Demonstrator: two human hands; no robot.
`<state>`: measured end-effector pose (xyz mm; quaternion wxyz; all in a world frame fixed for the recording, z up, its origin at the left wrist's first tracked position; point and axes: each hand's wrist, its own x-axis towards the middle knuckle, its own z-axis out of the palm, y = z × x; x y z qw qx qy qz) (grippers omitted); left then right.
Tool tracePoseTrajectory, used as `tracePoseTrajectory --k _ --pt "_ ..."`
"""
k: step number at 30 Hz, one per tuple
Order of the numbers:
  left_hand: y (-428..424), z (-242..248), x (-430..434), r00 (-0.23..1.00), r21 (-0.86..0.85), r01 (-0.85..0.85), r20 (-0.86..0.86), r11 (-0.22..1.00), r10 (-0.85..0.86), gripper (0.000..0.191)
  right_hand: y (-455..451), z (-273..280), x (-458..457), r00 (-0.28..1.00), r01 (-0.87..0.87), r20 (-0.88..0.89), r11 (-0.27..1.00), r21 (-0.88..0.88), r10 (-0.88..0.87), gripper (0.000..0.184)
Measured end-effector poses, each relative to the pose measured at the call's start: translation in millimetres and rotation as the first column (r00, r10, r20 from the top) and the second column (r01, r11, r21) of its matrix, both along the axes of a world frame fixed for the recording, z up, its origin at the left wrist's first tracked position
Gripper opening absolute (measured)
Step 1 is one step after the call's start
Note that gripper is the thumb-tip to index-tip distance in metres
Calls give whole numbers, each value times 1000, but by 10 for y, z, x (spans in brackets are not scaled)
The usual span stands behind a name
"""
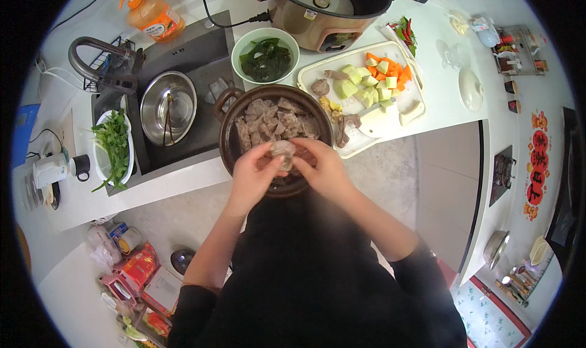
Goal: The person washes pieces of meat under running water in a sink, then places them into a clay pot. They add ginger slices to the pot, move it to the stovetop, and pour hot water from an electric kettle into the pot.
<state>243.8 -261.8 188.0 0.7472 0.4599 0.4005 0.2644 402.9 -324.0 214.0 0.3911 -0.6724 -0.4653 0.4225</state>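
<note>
My left hand (256, 167) and my right hand (322, 165) meet over the near side of a brown two-toned pot (225, 140). Between their fingertips they pinch a pale, translucent-looking piece of meat (282, 151). Greyish cooked meat pieces (265, 117) fill much of the pot below, and my hands hide part of them. Right of the pot lies a white cutting board (414, 92) with pale green vegetable chunks (345, 88), orange carrot chunks (403, 76), yellow ginger pieces (334, 105) and a few meat pieces (344, 130).
A green bowl (234, 62) of dark seaweed in liquid stands behind the pot, beside an uncovered electric cooker (293, 27). The dark sink (197, 142) at left holds a steel bowl (151, 105) with chopsticks. Leafy greens (112, 142) fill a white basket. Red chillies (407, 30) lie behind the board.
</note>
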Motion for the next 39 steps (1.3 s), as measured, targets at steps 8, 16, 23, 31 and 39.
tracePoseTrajectory --k 8,16,23,31,39 --pt "-63 203 565 944 125 321 -122 939 -307 34 -455 -82 520 846 316 -381 927 -204 -372 15" --pt "121 -75 262 798 626 508 -600 591 -49 29 -756 -931 1162 751 625 57 681 -382 -658 25" --pt "221 -237 512 737 679 663 -666 314 -116 31 -553 -1138 1042 750 589 -76 716 -374 -657 30" --pt "180 -108 276 723 627 617 -690 475 -27 31 -59 -700 1144 708 175 670 974 143 -225 28" --pt "121 69 8 780 613 496 -626 615 -5 31 551 -891 1025 420 -127 849 947 -296 321 26"
